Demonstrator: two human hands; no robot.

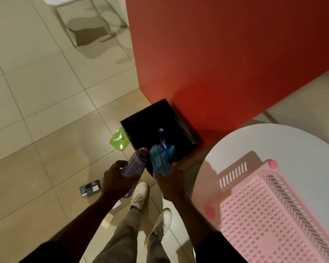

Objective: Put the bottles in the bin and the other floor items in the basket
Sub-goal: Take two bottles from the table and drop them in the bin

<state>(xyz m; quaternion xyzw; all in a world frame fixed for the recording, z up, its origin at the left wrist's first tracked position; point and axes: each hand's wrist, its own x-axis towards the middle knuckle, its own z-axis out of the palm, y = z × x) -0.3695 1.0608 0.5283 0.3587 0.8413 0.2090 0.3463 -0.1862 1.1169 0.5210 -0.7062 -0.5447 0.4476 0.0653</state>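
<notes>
— Where do we stand?

— We hold two bottles over the square black bin [171,118] set against the red wall [235,54]. Our left hand [116,179] has its fingers clamped on the clear, ribbed purple-tinted plastic bottle [136,162]; our right hand [171,182] is wrapped around the crinkled blue plastic bottle [160,158], whose neck already points into the opening.

— What could go wrong?

— We judge the purple one hangs near the bin's edge, so letting go early could bounce it off the rim onto the glossy tiled floor [36,92]. Thin plastic is slippery and light.

— And the rest?

— The translucent green plastic piece [119,139] beside the bin and the small dark flat card box [90,188] lie on the floor; the pink perforated plastic basket [264,205] waits on the round white counter [302,145].
</notes>
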